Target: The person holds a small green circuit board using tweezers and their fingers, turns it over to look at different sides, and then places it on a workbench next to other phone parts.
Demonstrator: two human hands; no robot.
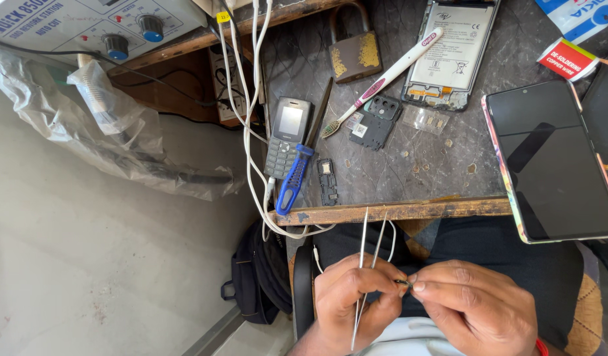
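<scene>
Head view, looking down at my lap: my left hand [357,293] has its grip closed around a pair of thin metal tweezers [364,264], which run through the fist with the long legs pointing up toward the edge of the surface [409,209]. My right hand [475,303] has thumb and forefinger pinched together on a tiny dark part [403,283], held right between the two hands, just below the surface edge and over my dark trousers. The part is too small to tell exactly what it is.

My take on doing this bit well: keep both wrists braced against my legs so nothing shakes, and keep the pinch on the part light but firm. If it slips, it goes straight to the floor and I'd guess it's gone for good. I'd honestly rather do this over the surface than over my lap.

Up on the surface there's a small keypad phone [287,135], a blue-handled screwdriver [296,178] just beside it, a toothbrush [383,79], a phone with its back off [452,53], a padlock [353,56] and a smartphone with a dark screen [554,158] hanging over the edge near my right hand. White cables [251,132] dangle off the left side.
</scene>
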